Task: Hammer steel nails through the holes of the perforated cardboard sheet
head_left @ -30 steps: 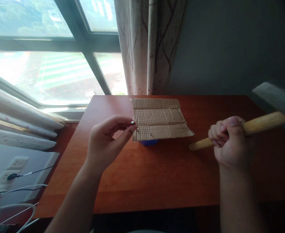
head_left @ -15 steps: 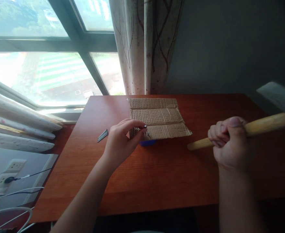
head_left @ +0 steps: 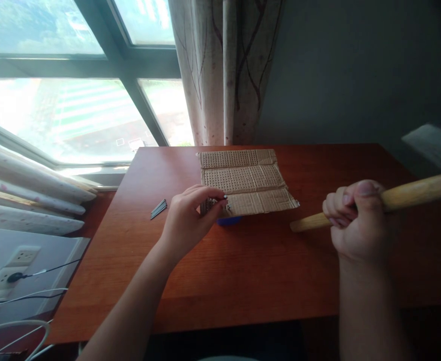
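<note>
My left hand (head_left: 186,213) is at the near left part of a piece of cardboard (head_left: 243,176) dotted with rows of small holes. Its thumb and forefinger pinch a nail (head_left: 225,196); only the head shows clearly. Under the cardboard's near edge a bit of a blue object (head_left: 228,220) peeks out. To the right, my right hand (head_left: 356,218) is wrapped round the wooden handle of a hammer (head_left: 416,193), raised over the table. The hammer's greyish head is blurred and cut off by the right edge of view.
Several loose nails (head_left: 158,209) lie together on the reddish-brown wooden table (head_left: 243,281), left of my left hand. Behind are a window, a patterned curtain (head_left: 209,75) and a dark wall. A socket with a plug (head_left: 15,277) and cables are at lower left.
The hammer and my right hand have shifted very slightly to the right. My left hand keeps its pinch on the nail at the same spot.
</note>
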Demonstrator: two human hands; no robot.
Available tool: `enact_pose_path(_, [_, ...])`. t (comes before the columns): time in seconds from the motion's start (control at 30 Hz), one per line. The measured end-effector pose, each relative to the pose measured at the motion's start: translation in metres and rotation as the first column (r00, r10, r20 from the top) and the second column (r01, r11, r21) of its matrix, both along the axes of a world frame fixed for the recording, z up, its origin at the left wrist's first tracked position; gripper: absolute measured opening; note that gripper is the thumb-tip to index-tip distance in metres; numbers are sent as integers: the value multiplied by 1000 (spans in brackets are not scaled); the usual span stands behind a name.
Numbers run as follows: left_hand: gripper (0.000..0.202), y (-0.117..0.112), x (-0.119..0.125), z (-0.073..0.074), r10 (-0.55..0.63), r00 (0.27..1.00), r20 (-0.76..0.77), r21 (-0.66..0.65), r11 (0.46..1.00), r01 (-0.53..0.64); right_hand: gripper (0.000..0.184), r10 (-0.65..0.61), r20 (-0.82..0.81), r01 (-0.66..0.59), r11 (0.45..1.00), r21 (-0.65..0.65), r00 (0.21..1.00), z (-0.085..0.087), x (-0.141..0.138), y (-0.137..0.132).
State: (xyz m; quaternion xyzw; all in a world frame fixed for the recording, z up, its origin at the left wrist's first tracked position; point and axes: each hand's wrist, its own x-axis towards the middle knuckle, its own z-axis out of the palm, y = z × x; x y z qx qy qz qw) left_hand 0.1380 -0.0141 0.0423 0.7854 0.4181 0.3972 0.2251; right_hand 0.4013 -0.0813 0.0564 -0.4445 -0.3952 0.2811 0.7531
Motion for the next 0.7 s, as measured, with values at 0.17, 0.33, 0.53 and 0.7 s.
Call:
enact_pose_path(0.17, [5, -1, 1, 0, 1, 1000, -20, 10, 1000, -1, 33, -9, -2, 9, 1000, -2, 1000, 0, 0, 0])
enact_pose_path(0.33, [4, -1, 0, 0, 4, 1000, -25, 13, 1000, -4, 34, 0, -1, 0, 1000, -2, 1000, 1, -1, -1])
enact_pose_path(0.53, [2, -1, 0, -2, 6, 1000, -20, 35, 999, -6, 34, -8, 2, 8, 1000, 0, 1000, 0, 0, 0])
enact_pose_path(0.7, [5, -1, 0, -6, 15, 1000, -2, 67, 998, -14, 33, -12, -13, 12, 1000, 12, 1000, 1, -1, 1])
